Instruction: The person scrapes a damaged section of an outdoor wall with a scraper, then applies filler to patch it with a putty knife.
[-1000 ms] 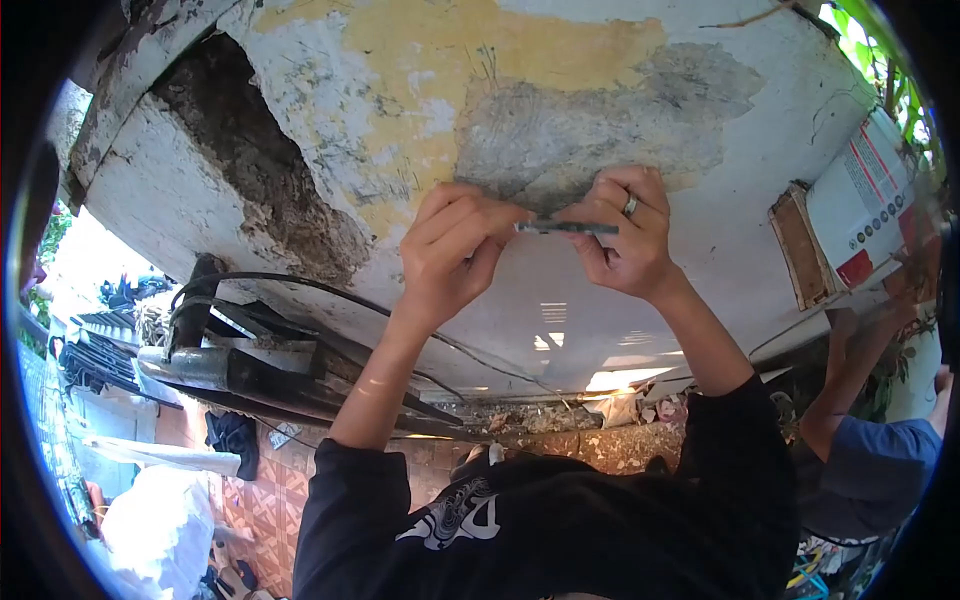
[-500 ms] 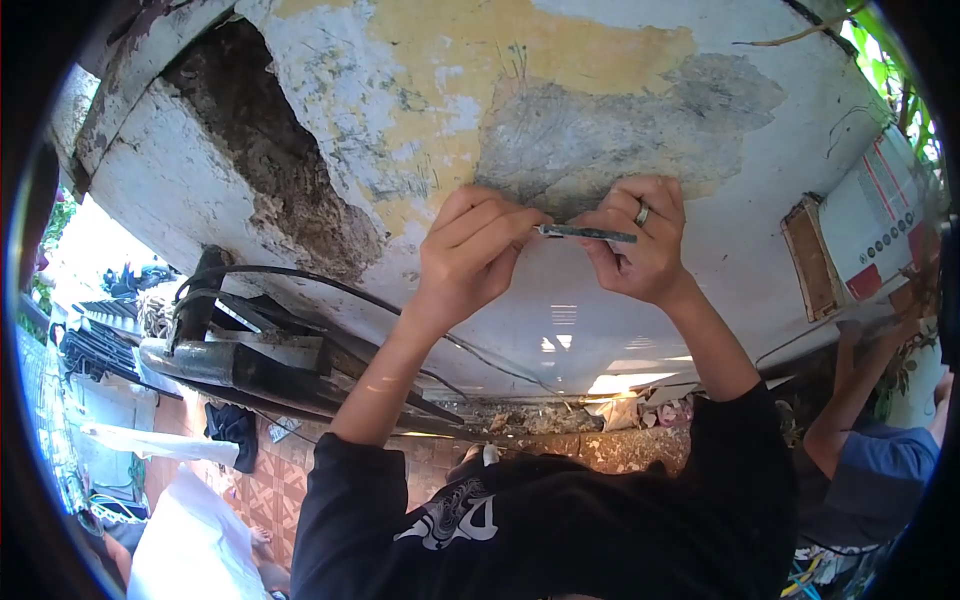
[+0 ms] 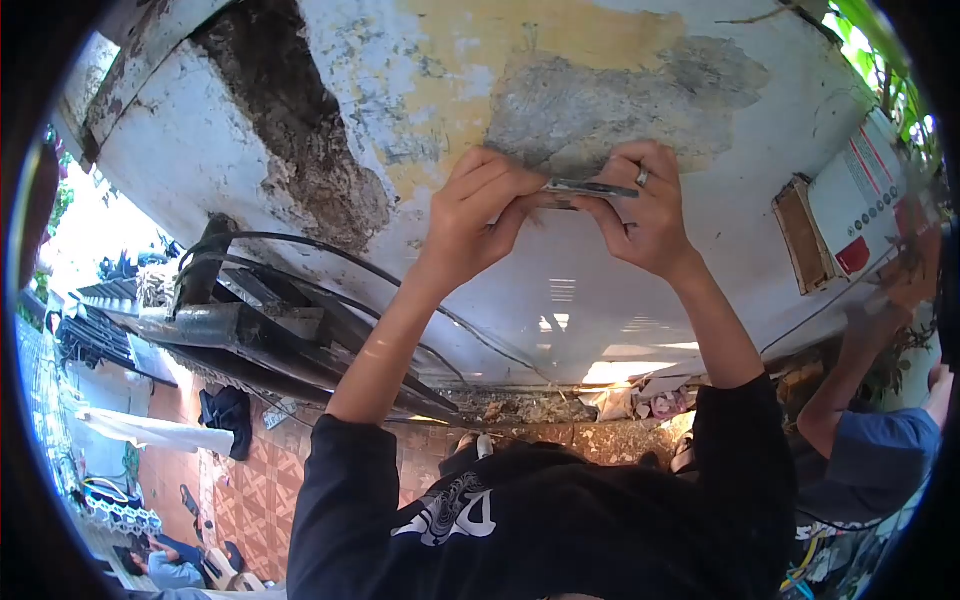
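A thin, flat, dark scraper-like blade, seen nearly edge-on, spans the gap between my hands. My left hand pinches its left end, with the fingers curled. Fingers bent round the right part, my right hand wears a ring and grips it too. Both hands are close to the painted wall, just below a bare grey patch bordered by yellow paint. The blade's far edge and its contact with the wall are hidden.
A dark metal frame and black cables stand at left, by a broken hollow. At right are a printed white panel and another person's arm. A person sits at lower left. Debris lines the wall's foot.
My hands and the blade are slightly higher in view, and the blade is tilted differently. The view has shifted; a large white shape at lower left is gone and a seated person shows there.
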